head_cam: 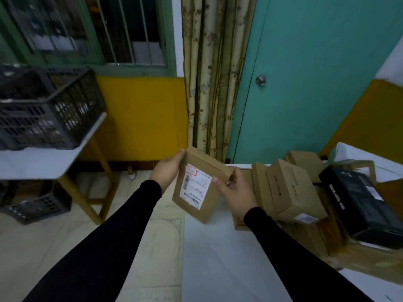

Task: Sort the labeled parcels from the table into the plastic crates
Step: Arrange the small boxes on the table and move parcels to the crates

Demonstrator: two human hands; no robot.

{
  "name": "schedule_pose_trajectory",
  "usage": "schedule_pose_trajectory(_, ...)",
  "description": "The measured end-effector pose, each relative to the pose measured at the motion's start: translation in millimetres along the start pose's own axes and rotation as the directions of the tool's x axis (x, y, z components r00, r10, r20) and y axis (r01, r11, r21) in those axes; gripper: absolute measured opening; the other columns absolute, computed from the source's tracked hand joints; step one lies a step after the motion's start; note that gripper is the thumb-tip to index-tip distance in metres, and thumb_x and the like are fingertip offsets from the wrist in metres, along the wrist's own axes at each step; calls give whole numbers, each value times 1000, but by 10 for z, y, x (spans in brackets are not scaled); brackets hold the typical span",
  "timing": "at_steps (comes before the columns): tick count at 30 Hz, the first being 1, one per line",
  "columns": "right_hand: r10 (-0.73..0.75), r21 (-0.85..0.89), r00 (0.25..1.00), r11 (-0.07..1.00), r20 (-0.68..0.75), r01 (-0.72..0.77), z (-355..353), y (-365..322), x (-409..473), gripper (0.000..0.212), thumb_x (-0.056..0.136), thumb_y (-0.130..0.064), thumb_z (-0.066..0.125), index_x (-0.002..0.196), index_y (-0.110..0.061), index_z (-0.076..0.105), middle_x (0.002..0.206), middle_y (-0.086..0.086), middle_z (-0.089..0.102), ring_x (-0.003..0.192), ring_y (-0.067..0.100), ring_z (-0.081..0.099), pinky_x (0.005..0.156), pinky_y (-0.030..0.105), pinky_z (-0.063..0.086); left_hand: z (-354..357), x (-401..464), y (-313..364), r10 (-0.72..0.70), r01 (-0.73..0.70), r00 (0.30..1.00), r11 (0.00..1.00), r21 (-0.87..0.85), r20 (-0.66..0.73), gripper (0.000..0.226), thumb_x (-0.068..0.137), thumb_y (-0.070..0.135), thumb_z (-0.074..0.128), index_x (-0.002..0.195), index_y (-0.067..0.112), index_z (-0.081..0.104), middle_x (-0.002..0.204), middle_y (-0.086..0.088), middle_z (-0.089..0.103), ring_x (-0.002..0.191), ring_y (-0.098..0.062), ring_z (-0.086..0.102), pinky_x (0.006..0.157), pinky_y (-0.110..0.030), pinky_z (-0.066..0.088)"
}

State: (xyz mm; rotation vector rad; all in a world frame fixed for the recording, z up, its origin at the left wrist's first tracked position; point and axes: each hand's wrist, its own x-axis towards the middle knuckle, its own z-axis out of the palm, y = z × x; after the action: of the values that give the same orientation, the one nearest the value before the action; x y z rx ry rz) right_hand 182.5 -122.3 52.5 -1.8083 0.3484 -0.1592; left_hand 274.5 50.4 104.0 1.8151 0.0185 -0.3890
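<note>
Head view. We see both hands raised over the near edge of the white surface (pixel 218 258), holding one brown parcel (pixel 197 186) between them, label side up. The left hand (pixel 169 168) grips the parcel's upper left edge, thumb curled over the top corner. The right hand (pixel 236 192) holds the right edge, thumb on the face just beside the white label (pixel 195 185); its fingers pass behind the box and we cannot see how they lie. The label carries barcodes and a red-outlined mark at its upper corner, too blurred to read.

We judge the step in hand to be the reading of the label, before a crate is chosen. The next move calls for carrying the parcel leftward, well away from the pile, and lowering it over a crate rim.

Containers. A black slatted crate (pixel 50 114) stands on a second white-topped table (pixel 43 162) at the left; pale shapes show through its slats, but we cannot tell what they are. A second dark crate (pixel 35 208) sits on the floor beneath that table, its contents unclear.

Unsorted stock remains at the right of the surface: a heap of brown boxes (pixel 292 188) and a black box (pixel 362 203) resting against them.
</note>
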Motion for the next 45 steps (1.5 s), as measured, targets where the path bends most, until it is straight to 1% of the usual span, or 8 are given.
schedule_pose_trajectory(6,54,314,982,949,-183,7,-304,-336,-1,33,95,-31,63,122,-22,47,118,7,68,101,20,68,85,33,57,-45,-259,67,4,-11,981,999,36,192,52,89,57,58,136,35,53,128,6,62,118,-18,56,106,-45,42)
schedule_pose_trajectory(12,184,516,944,856,-274,-17,-526,-535,-22,26,99,-34,57,119,-22,46,96,2,70,79,17,67,70,32,56,86,-510,-5,101,-87,949,994,-60,297,54,95,19,61,141,41,43,116,6,69,105,-16,67,98,-36,51)
schedule_pose_trajectory(20,-150,-152,860,985,-487,85,-750,-567,-183,57,93,-43,62,141,-19,45,144,8,39,121,22,51,96,28,40,-106,-605,458,99,-208,931,935,288,351,48,97,30,58,144,33,45,122,4,65,99,-11,66,81,-21,53)
schedule_pose_trajectory(25,-230,-308,923,942,-309,132,-781,-648,-211,57,93,-51,56,142,-24,47,143,5,42,123,21,50,101,34,43,-219,-667,726,163,-249,927,942,227,339,35,97,23,59,131,31,56,107,2,72,85,-13,71,72,-20,57)
schedule_pose_trajectory(29,-257,-360,958,912,-127,196,-733,-722,-266,59,91,-52,59,141,-22,48,143,3,41,127,20,47,106,36,41,-340,-684,874,59,-331,861,820,467,505,36,93,34,64,129,35,59,105,6,74,94,-11,71,81,-23,54)
schedule_pose_trajectory(35,-105,-351,941,910,322,222,-660,-893,-363,45,82,-62,60,115,-32,67,108,-16,69,96,0,64,84,21,51,-349,-756,1137,-85,-430,771,661,615,631,34,91,30,66,126,29,65,100,15,74,94,0,66,83,-16,45)
schedule_pose_trajectory(40,-114,-249,929,945,352,211,-617,-803,-366,14,92,-44,59,99,-37,69,84,-18,73,77,-6,67,69,13,48,-514,-634,1096,121,-388,895,684,618,429,33,89,56,59,102,30,74,105,12,71,99,-9,62,89,-26,44)
schedule_pose_trajectory(45,-144,15,989,989,-25,144,-597,-677,-255,28,102,-36,49,121,-23,65,106,-8,71,91,-2,64,76,13,48,-561,-524,741,237,-226,953,971,80,-190,41,100,47,45,117,14,63,115,-11,64,88,-20,57,80,-35,45)
